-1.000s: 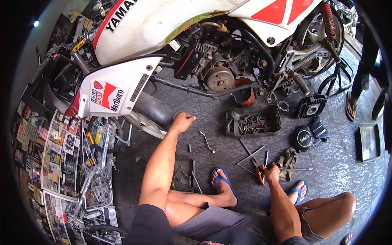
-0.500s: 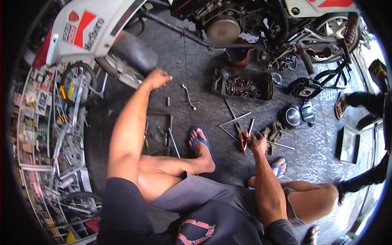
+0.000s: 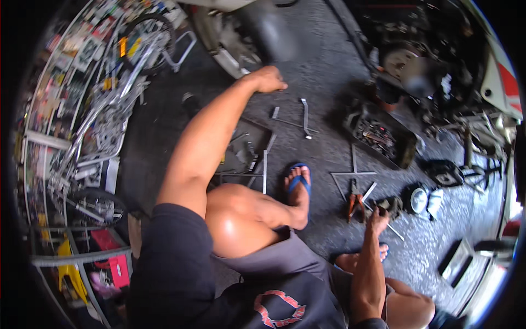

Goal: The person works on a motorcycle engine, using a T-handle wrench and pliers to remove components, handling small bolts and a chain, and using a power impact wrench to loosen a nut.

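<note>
My left arm reaches far forward, and my left hand [image 3: 268, 80] is closed just beside a motorcycle wheel [image 3: 275, 33]. Whatever its fingers hold, if anything, is hidden. Low over the floor at the right, my right hand [image 3: 378, 220] is also closed, at the edge of a crumpled dark rag [image 3: 392, 206]. A thin metal rod [image 3: 395, 232] sticks out past it, but I cannot tell whether the fingers grip it. Orange-handled pliers [image 3: 355, 202] lie left of this hand. A T-handle wrench [image 3: 354, 164] lies farther forward, and a double-ended wrench [image 3: 305, 118] nearer my left hand.
A metal bin [image 3: 402, 153] of small parts stands ahead on the right, below an engine [image 3: 402, 60]. A shallow tray [image 3: 268, 134] of tools sits under my left forearm. Packed shelves [image 3: 52, 148] and a bare bicycle-like frame [image 3: 104, 126] line the left side.
The view has turned left, so the floor items have shifted rightward. My left hand remains beside the wheel, and my right hand stays next to the pliers and rag.
</note>
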Demonstrator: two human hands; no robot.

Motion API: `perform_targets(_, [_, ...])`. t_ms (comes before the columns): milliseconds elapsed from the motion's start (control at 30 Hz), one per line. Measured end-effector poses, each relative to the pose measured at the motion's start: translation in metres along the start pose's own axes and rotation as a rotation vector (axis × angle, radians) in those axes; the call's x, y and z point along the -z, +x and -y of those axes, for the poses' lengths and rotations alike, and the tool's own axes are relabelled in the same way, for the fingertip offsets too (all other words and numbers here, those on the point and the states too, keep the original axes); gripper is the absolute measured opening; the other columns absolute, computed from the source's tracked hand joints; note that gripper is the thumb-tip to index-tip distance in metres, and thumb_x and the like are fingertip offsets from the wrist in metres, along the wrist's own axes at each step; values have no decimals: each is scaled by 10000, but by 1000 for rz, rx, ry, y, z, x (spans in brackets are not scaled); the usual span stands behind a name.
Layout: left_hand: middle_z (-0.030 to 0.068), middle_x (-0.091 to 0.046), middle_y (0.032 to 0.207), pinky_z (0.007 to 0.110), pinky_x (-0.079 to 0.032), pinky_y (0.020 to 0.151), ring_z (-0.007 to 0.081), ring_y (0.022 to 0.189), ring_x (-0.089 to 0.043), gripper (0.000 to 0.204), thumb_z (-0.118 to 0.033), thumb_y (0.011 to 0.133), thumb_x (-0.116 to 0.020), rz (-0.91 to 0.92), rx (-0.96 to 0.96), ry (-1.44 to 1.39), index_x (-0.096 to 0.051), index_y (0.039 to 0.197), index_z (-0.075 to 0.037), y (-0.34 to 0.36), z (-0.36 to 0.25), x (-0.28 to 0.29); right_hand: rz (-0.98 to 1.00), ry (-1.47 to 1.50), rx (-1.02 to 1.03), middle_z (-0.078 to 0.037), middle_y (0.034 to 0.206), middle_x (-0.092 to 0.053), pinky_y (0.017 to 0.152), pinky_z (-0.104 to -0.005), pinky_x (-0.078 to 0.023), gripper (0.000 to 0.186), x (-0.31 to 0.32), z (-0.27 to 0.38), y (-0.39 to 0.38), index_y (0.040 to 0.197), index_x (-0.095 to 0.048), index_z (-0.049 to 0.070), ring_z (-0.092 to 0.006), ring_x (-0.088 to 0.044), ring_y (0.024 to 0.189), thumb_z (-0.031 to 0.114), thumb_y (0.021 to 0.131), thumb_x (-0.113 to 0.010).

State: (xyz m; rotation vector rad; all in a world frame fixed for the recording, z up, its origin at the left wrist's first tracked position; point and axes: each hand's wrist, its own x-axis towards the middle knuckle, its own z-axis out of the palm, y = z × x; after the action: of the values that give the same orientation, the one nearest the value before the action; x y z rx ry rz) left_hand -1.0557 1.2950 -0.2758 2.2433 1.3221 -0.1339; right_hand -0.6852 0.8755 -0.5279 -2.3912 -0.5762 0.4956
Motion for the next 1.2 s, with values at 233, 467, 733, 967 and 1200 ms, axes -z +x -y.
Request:
perform_targets(233, [159, -693, 791, 398, -508, 693, 264, 739, -662, 360, -339, 860, -631, -129, 184, -155, -698, 834, 13, -61, 96, -47, 93, 77, 9, -181, 1007, -708, 835, -389, -503, 274, 26, -6, 30, 1048, -670, -50, -293, -670, 884, 155, 887, -585])
perform_targets(467, [213, -674, 1090, 469, -534, 832, 377, 998, -660, 476, -158, 825, -600, -335, 710, -96, -570, 1300, -135, -123, 202, -206, 57, -78, 72, -230, 1026, -695, 884, -419, -498, 309, 34, 2, 53, 1053, -668, -38, -363, -666, 986, 202, 859, -663])
perform_targets(733, [197, -687, 1034, 480, -542, 832, 383, 969, -668, 355, -275, 845, -689, -375, 1029, 94, -620, 1101, -39, -119, 198, -244, 114, 15, 140, -218, 938, -701, 812, -399, -521, 288, 46, 61, 23, 990, -673, -34, -357, -680, 896, 208, 836, -649])
perform_targets(967, [169, -697, 883, 421, -531, 745, 331, 801, -682, 344, -230, 805, -746, -693, 488, -389, -621, 1045, -17, -107, 73, -213, 525, 232, 104, -229, 1034, -693, 867, -376, -502, 342, 5, 123, -9, 1072, -629, -66, -302, -670, 971, 236, 910, -625])
perform_targets(1200, [156, -638, 923, 442, -517, 720, 358, 825, -644, 313, -201, 767, -766, -491, -174, -442, -624, 989, -31, -79, -111, -223, 896, 769, -54, -169, 1161, -633, 664, -312, -519, 678, 9, 221, -36, 1394, -421, -9, -175, -618, 830, 412, 916, -655])
